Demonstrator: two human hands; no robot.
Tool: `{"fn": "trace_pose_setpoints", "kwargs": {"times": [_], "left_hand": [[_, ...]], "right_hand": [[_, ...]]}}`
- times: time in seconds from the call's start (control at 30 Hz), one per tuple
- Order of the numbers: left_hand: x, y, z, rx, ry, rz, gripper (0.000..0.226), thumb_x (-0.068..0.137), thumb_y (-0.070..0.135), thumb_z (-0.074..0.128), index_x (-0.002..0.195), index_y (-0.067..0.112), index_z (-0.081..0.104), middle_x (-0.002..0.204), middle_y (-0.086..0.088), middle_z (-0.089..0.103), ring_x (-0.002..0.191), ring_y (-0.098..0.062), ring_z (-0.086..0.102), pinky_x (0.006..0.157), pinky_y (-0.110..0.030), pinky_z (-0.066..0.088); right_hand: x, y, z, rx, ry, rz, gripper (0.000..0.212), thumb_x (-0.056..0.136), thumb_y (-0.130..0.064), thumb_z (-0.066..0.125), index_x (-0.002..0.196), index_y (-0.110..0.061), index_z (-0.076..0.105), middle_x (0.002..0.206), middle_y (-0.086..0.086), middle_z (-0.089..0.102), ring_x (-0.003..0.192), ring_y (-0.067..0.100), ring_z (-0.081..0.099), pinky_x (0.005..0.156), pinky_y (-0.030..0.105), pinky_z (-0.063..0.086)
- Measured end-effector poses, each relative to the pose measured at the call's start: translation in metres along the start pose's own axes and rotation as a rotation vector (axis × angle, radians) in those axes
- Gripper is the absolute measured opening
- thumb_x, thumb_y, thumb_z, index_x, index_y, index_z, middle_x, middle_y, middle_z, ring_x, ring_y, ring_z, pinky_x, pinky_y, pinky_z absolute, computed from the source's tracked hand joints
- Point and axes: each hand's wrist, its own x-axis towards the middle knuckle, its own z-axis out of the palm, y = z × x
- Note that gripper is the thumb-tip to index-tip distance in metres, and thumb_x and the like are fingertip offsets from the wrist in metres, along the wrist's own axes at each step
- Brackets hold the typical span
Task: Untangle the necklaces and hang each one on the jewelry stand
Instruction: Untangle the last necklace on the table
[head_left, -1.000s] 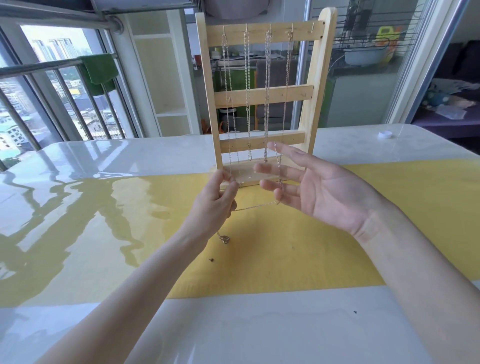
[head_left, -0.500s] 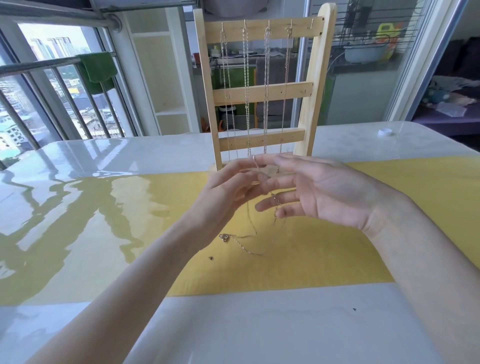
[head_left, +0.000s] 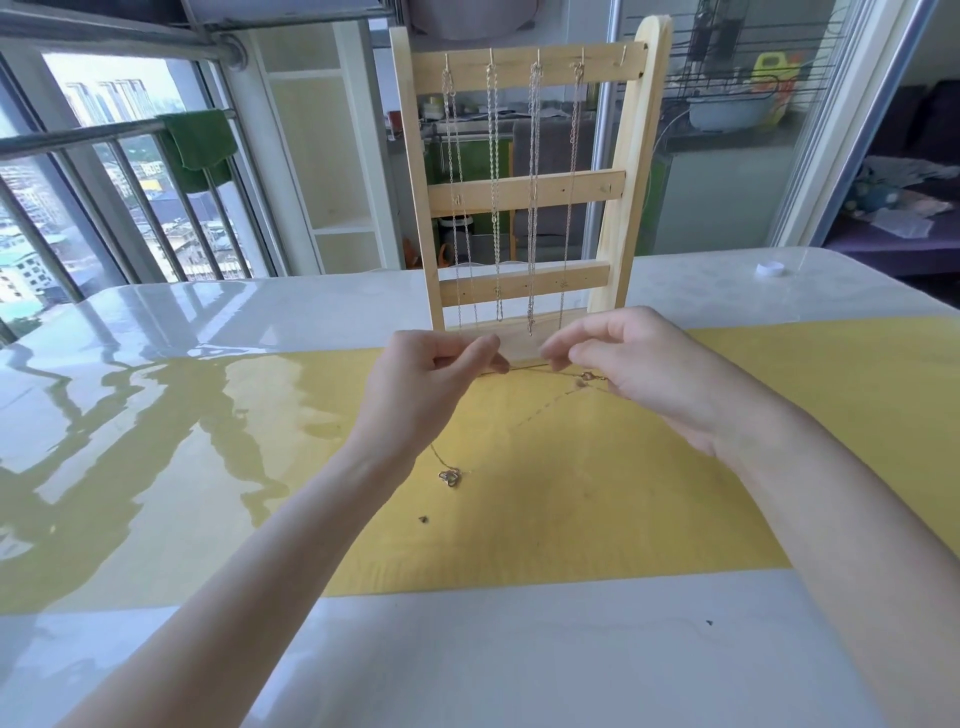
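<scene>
2 sets of fingertips pinch 1 thin chain and draw a short stretch of it taut between them, just in front of the stand. The left hand nips the chain between thumb and curled forefinger; the right hand pinches it near the clasp, its other fingers loosely curled. Held apart like this, the chain is likely being straightened so any knot shows before hanging.

From the left hand the chain's free end drops to the yellow mat, where a small pendant rests. A fainter run of chain slants down from the clasp toward the mat; whether it is snagged cannot be told.

On the stand, at the far edge of the mat, 4 necklaces already hang from hooks on the top rail, each on its own hook and falling straight past the 2 lower rails. 1 hook at the right end looks bare, the likely place for this last chain. A white cap lies far right on the glossy table.
</scene>
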Motion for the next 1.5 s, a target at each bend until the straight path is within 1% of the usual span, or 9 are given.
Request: {"fn": "trace_pose_setpoints", "kwargs": {"times": [0.1,0.27,0.37,0.43,0.63,0.8,0.93,1.2,1.5], "left_hand": [[-0.002,0.004,0.0,-0.013,0.018,0.032,0.025,0.092,0.03,0.059,0.073,0.02,0.072,0.031,0.011,0.032,0.035,-0.009,0.027,0.041,-0.016,0.018],[0.002,0.004,-0.005,-0.073,0.054,0.065,0.027,0.091,0.031,0.06,0.07,0.021,0.073,0.042,0.001,0.044,0.041,-0.006,0.029,0.042,-0.016,0.024],[0.003,0.005,-0.007,-0.101,0.036,0.043,0.027,0.093,0.03,0.058,0.072,0.018,0.072,0.036,0.01,0.028,0.036,-0.007,0.024,0.038,-0.014,0.018],[0.004,0.001,-0.007,-0.123,-0.031,-0.008,0.027,0.094,0.029,0.056,0.077,0.017,0.073,0.038,0.014,0.035,0.04,-0.005,0.029,0.041,-0.012,0.024],[-0.001,-0.006,0.003,-0.209,-0.332,-0.09,0.02,0.096,0.02,0.054,0.086,0.025,0.071,0.078,0.014,0.066,0.079,-0.008,0.062,0.068,-0.018,0.048],[-0.002,-0.009,0.006,-0.128,-0.249,0.007,0.018,0.089,0.017,0.063,0.082,0.033,0.065,0.109,0.005,0.064,0.109,-0.005,0.058,0.092,-0.028,0.045],[-0.003,-0.005,0.005,-0.11,-0.245,0.114,0.008,0.083,0.021,0.072,0.079,0.025,0.067,0.084,0.006,0.065,0.08,-0.003,0.059,0.076,-0.023,0.047],[-0.009,-0.005,0.009,-0.345,-0.416,-0.035,0.015,0.088,-0.001,0.058,0.097,0.007,0.067,0.081,0.001,0.072,0.075,-0.006,0.064,0.07,-0.013,0.046],[-0.008,-0.005,0.008,-0.367,-0.375,0.02,0.017,0.089,0.0,0.059,0.098,0.011,0.049,0.076,-0.005,0.073,0.067,-0.013,0.063,0.07,-0.018,0.049]], "right_hand": [[0.001,0.001,0.001,-0.056,-0.006,-0.011,0.026,0.095,-0.01,0.046,0.092,-0.023,0.069,0.1,-0.008,0.062,0.09,-0.001,0.053,0.069,0.013,0.038],[0.001,0.004,0.0,-0.103,-0.019,-0.081,0.006,0.083,-0.012,0.07,0.087,-0.015,0.073,0.075,-0.007,0.062,0.059,-0.002,0.05,0.058,0.01,0.041],[0.002,0.005,0.0,0.001,0.021,-0.069,0.003,0.083,-0.013,0.072,0.082,-0.012,0.075,0.07,-0.005,0.065,0.057,-0.004,0.052,0.057,0.012,0.04],[0.002,0.004,-0.001,0.099,-0.007,-0.045,0.006,0.084,-0.013,0.07,0.082,-0.009,0.075,0.07,0.0,0.062,0.055,0.001,0.048,0.052,0.013,0.036],[-0.001,0.001,-0.001,0.358,-0.212,0.006,0.012,0.087,-0.004,0.061,0.081,0.003,0.069,0.061,0.005,0.057,0.056,0.01,0.041,0.042,0.015,0.031],[-0.001,-0.001,-0.004,0.452,-0.282,0.034,0.015,0.089,-0.005,0.058,0.078,0.0,0.067,0.062,0.007,0.059,0.052,0.008,0.042,0.04,0.014,0.031],[0.0,0.0,-0.005,0.483,-0.304,0.029,0.016,0.09,-0.007,0.056,0.08,0.001,0.066,0.062,0.007,0.06,0.048,0.006,0.04,0.041,0.015,0.027],[0.0,0.003,-0.007,0.522,-0.281,0.035,0.017,0.092,-0.007,0.054,0.083,0.004,0.064,0.063,0.007,0.061,0.048,0.007,0.04,0.04,0.014,0.028],[0.005,0.01,-0.007,0.527,-0.161,0.103,0.016,0.093,-0.011,0.054,0.083,-0.004,0.065,0.06,0.0,0.052,0.04,0.005,0.029,0.035,0.015,0.015]]}}
